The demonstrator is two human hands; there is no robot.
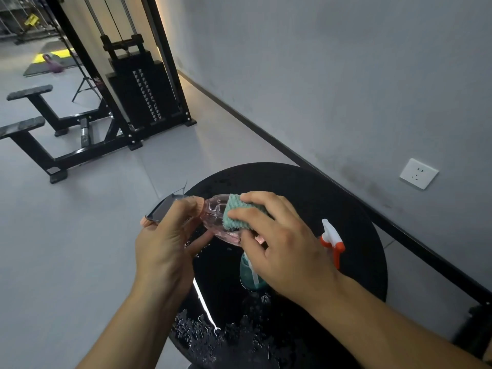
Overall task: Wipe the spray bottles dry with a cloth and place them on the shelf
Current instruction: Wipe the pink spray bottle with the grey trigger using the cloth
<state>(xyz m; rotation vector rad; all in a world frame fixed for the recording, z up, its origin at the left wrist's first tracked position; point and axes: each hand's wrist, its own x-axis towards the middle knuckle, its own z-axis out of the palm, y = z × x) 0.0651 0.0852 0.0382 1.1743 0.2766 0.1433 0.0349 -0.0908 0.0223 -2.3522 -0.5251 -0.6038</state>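
Wiping step underway: left hand [162, 243] grips the clear pink plastic spray bottle [217, 218]; right hand [279, 243] presses the teal knitted cloth [235, 213] against it. Next likely requires shelving; no shelf visible.

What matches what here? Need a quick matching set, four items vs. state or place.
Items:
1. pink bottle
2. teal cloth
3. teal bottle
4. orange-white sprayer

States:
A. pressed on a bottle by the right hand
B. on the black table, partly hidden under the right hand
C. held over the table, its sprayer end in the left hand
D. right of the right hand, above the table

Pairs: 1-C, 2-A, 3-B, 4-D
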